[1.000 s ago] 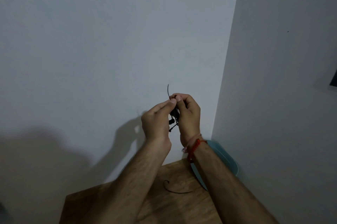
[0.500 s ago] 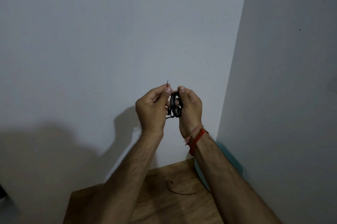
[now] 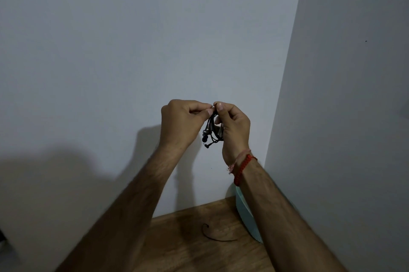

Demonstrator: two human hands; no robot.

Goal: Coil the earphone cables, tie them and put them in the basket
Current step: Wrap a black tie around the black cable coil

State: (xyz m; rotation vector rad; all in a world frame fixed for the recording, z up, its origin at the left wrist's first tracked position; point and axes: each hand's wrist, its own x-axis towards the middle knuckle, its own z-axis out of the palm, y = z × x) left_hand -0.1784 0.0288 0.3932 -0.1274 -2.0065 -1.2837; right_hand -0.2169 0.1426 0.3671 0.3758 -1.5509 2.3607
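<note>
A coiled bundle of black earphone cable [image 3: 211,131] hangs in the air in front of the wall, with an earbud and the plug sticking out at its lower left. My right hand [image 3: 232,128] grips the bundle from the right, thumb at its top. My left hand [image 3: 182,122] pinches something thin at the top of the bundle; whether it is a tie or a cable end I cannot tell. The pale teal basket [image 3: 244,212] stands on the wooden table [image 3: 188,247] in the corner, mostly hidden behind my right forearm.
A thin dark wire tie [image 3: 215,233] lies curved on the table just left of the basket. White walls meet in a corner to the right of my hands. A red thread band is on my right wrist.
Both hands stayed raised with the bundle. The thin end that stuck up above my fingers is no longer visible, and my left fingers have curled tighter over the top.
</note>
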